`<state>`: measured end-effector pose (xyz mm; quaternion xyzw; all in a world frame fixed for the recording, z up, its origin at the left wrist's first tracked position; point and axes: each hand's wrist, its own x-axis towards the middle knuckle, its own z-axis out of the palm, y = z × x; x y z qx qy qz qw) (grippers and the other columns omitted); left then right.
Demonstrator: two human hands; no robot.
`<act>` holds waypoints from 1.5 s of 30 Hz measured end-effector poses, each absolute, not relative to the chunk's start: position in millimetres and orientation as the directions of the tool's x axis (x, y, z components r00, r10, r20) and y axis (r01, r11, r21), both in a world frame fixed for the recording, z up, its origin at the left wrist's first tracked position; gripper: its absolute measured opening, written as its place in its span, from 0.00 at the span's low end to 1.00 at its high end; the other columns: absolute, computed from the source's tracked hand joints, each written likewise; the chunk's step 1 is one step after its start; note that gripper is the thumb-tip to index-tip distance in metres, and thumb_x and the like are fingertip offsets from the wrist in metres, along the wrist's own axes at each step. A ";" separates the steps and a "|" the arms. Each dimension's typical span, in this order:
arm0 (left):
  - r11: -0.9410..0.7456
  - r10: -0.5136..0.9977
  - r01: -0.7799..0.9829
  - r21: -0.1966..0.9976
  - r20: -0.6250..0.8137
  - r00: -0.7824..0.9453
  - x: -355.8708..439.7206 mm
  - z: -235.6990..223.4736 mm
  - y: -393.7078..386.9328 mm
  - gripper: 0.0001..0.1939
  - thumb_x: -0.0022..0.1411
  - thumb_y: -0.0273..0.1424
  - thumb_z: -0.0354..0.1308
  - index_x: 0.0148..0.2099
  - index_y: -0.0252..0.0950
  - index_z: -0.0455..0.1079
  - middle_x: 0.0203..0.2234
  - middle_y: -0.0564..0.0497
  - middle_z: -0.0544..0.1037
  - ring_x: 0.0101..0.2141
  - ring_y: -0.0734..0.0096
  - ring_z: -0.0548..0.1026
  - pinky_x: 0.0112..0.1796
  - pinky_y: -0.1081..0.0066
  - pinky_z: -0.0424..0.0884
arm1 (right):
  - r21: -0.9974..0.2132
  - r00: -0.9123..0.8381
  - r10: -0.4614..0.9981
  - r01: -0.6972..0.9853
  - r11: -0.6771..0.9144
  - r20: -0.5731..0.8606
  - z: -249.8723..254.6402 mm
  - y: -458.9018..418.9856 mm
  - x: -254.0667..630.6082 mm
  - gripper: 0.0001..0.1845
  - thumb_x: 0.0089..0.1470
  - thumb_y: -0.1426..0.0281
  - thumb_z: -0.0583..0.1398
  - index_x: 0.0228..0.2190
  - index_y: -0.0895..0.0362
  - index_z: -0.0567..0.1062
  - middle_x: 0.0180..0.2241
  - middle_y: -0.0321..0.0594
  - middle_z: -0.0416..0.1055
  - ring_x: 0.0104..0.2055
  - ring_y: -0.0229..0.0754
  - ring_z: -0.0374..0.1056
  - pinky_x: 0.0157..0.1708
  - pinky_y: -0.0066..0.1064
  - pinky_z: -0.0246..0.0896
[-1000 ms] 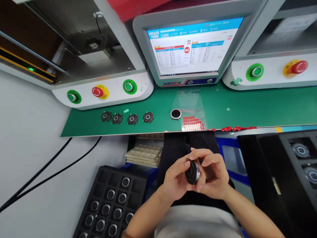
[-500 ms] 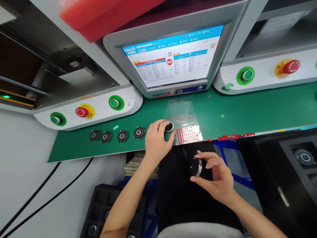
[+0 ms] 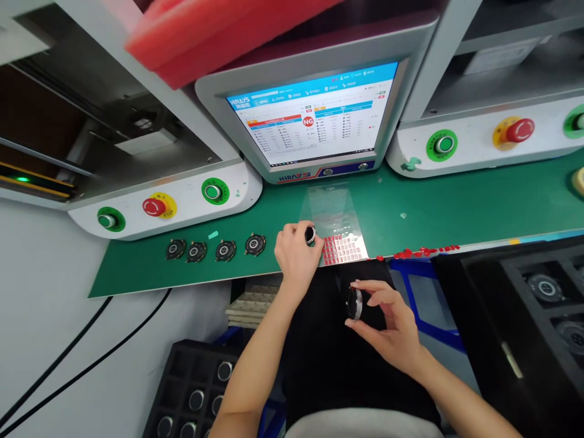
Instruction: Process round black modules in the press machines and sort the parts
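My left hand (image 3: pixel 297 260) rests on the green mat with its fingertips gripping a small round black disc with a silver rim (image 3: pixel 311 235), which is partly hidden by the fingers. My right hand (image 3: pixel 387 319) is above my dark-clothed lap. It pinches a round black part with a shiny metal rim (image 3: pixel 354 303) edge-on between thumb and fingers. A clear plastic sheet with rows of small red squares (image 3: pixel 342 249) lies just right of my left hand.
Several round black parts (image 3: pixel 214 248) sit in a row on the green mat (image 3: pixel 137 274). Behind it stand a monitor showing a red NG mark (image 3: pixel 310 115) and button panels. Black trays with round parts sit at lower left (image 3: pixel 196 395) and right (image 3: pixel 542 304).
My left hand has moved from my lap onto the mat and taken the small black disc. My hands have separated, and the right one still holds the round part. The view has shifted.
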<state>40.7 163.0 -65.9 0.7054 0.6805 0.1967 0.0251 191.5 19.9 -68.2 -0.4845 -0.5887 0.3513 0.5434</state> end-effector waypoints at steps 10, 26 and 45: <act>0.049 0.983 0.971 0.236 0.162 -0.089 55.8 -57.0 177.5 0.23 0.61 0.41 0.54 0.52 0.29 0.66 0.43 0.33 0.71 0.42 0.43 0.74 0.35 0.57 0.71 | -0.559 -0.114 0.888 0.739 0.376 0.446 -52.9 91.5 229.7 0.15 0.53 0.73 0.63 0.42 0.54 0.67 0.45 0.48 0.73 0.49 0.51 0.71 0.49 0.46 0.67; -0.466 0.883 0.716 0.520 0.324 0.340 11.4 -82.8 197.8 0.14 0.58 0.30 0.62 0.47 0.36 0.70 0.45 0.45 0.78 0.48 0.61 0.73 0.50 0.61 0.70 | -0.566 -0.241 0.965 0.783 0.258 0.106 -56.0 193.6 239.3 0.22 0.39 0.73 0.70 0.39 0.55 0.71 0.39 0.39 0.78 0.42 0.44 0.74 0.42 0.33 0.67; 0.042 0.823 0.845 0.532 0.461 -0.332 -182.2 39.0 416.4 0.04 0.61 0.22 0.57 0.40 0.29 0.66 0.44 0.44 0.77 0.52 0.58 0.72 0.55 0.57 0.64 | -0.214 0.137 0.986 0.970 -0.114 0.092 -72.9 236.3 252.9 0.16 0.60 0.62 0.51 0.24 0.56 0.69 0.28 0.45 0.72 0.31 0.43 0.65 0.25 0.30 0.41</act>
